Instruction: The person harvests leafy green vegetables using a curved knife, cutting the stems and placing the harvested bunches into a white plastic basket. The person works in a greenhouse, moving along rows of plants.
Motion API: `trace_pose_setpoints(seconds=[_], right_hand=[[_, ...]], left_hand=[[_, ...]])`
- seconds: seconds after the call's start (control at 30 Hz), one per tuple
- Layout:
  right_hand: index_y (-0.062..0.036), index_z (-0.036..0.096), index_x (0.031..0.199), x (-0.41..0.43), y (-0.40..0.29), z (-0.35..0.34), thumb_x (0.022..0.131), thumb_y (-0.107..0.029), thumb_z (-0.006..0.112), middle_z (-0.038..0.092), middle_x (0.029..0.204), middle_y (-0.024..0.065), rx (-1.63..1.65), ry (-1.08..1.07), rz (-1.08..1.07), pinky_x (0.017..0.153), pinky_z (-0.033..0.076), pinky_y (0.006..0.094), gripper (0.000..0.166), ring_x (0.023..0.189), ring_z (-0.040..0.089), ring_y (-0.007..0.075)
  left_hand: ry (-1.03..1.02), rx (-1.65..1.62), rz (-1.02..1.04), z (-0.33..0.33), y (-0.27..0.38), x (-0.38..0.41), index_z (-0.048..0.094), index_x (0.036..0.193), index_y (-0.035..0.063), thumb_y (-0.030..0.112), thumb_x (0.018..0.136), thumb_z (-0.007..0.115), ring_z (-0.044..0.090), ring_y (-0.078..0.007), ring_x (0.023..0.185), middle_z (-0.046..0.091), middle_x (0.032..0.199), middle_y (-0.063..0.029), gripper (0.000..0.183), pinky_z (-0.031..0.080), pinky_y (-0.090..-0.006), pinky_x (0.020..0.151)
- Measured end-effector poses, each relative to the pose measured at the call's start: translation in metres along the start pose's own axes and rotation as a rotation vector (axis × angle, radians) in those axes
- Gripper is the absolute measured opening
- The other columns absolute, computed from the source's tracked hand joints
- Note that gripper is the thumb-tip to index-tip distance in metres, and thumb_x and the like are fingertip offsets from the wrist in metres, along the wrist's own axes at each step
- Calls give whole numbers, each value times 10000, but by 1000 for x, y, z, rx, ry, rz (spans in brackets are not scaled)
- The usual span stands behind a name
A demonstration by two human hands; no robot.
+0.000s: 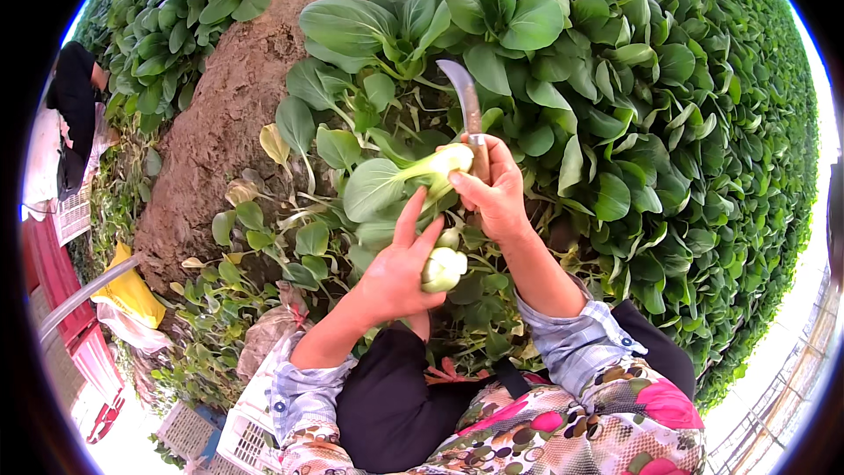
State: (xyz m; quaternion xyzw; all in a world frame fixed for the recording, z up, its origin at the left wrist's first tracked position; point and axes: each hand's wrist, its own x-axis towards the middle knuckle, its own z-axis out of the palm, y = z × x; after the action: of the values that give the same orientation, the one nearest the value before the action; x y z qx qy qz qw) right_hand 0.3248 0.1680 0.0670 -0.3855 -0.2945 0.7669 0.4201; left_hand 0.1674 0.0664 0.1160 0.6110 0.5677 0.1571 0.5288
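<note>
Curved fingers of my right hand (494, 194) grip the wooden handle of a hooked harvesting knife (469, 95), its blade pointing away from me. The same hand pinches the pale base of a bok choy (428, 171) between thumb and handle. My left hand (395, 277) holds another bok choy (443, 270), its white base showing beside the palm. Two fingertips of this hand touch the leaves of the bok choy in my right hand. The left palm hides most of the lower plant's leaves.
Rooted bok choy (501, 13) grow ahead and densely to the right. A bare soil ridge (224, 79) runs on the left. White plastic crates (247, 435), a yellow bag (132, 287) and a metal pipe (89, 293) lie at lower left. Another person (76, 105) is at far left.
</note>
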Motion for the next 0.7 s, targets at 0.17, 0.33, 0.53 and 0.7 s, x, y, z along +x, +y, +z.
trace_pose_setpoints(seconds=[0.17, 0.33, 0.53, 0.7], right_hand=[[-35, 453, 1198, -1, 4, -20, 759, -59, 724, 576, 1048, 41, -206, 18, -74, 825, 477, 256, 516, 907, 562, 98], [-33, 444, 1215, -15, 15, 13, 762, -73, 720, 559, 1073, 42, -133, -145, 66, 856, 465, 263, 532, 973, 544, 106], [-29, 430, 1234, -16, 17, 14, 803, -128, 712, 561, 1011, 25, -112, -106, 224, 741, 465, 241, 525, 832, 544, 82], [-18, 496, 1136, 7, 13, -5, 892, -253, 641, 563, 909, 8, -312, -42, 263, 577, 416, 206, 368, 703, 502, 50]], left_hand=[[204, -215, 309, -32, 4, -13, 367, 1372, 26, 142, 640, 786, 237, -400, 1396, 226, 1475, -305, 851, 280, -446, 1093], [336, 144, 255, -35, -8, 6, 330, 1406, 26, 157, 640, 776, 381, -309, 1329, 426, 1402, -164, 897, 342, -408, 1050], [227, -646, 107, -27, -20, 17, 350, 1406, 25, 21, 653, 740, 445, -174, 1244, 463, 1367, -89, 848, 344, -327, 1043], [130, -69, -55, -63, -20, 33, 399, 1337, -1, 146, 642, 738, 566, -266, 1138, 541, 1269, -162, 787, 458, -347, 949]])
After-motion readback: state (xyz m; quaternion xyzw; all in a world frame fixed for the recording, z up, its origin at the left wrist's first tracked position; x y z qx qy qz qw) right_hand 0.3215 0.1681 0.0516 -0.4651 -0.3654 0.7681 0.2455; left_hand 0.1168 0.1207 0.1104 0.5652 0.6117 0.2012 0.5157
